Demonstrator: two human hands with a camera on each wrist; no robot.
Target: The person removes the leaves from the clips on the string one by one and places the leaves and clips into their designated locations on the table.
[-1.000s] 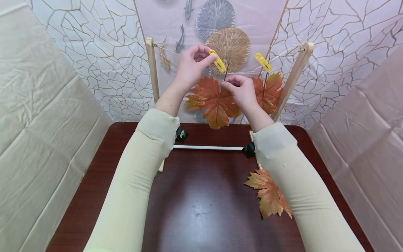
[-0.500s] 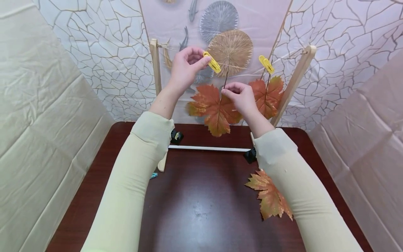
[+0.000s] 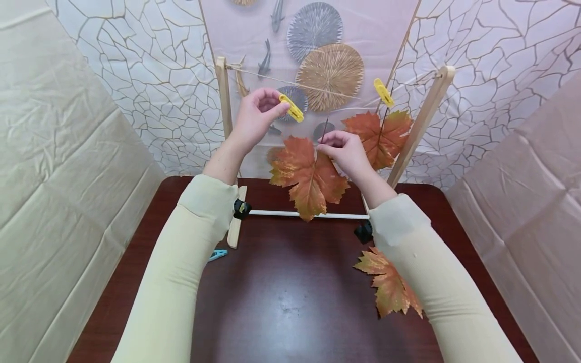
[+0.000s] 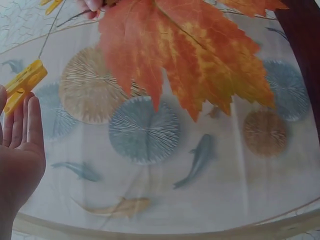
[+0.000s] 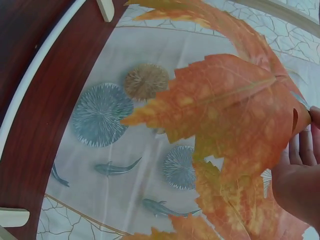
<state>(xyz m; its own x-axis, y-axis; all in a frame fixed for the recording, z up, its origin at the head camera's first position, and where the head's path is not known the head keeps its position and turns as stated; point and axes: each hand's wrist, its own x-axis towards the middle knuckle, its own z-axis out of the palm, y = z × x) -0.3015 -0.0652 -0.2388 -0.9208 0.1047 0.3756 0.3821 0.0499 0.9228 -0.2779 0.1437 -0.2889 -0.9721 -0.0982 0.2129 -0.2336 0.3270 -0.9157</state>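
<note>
My left hand (image 3: 259, 117) pinches a yellow clothespin (image 3: 292, 108) between thumb and fingers, left of the leaf. In the left wrist view this clothespin (image 4: 25, 85) appears at the left edge. My right hand (image 3: 346, 153) pinches the dark stem of an orange maple leaf (image 3: 310, 176), which hangs below the fingertips; its stem tip points up. A string (image 3: 290, 82) runs above both hands between two wooden posts. On its right part another yellow clothespin (image 3: 384, 93) holds a second maple leaf (image 3: 379, 138) by the stem.
A third maple leaf (image 3: 389, 282) lies on the dark table (image 3: 281, 302), partly under the right forearm. A blue clothespin (image 3: 218, 255) lies near the left sleeve. The frame has a left post (image 3: 223, 96), a right post (image 3: 424, 121) and a white crossbar (image 3: 277, 213).
Both hands have moved down from the string, the left also leftward. The held leaf has dropped with the right hand, and the clothespin stays in the left. The string now shows more fully.
</note>
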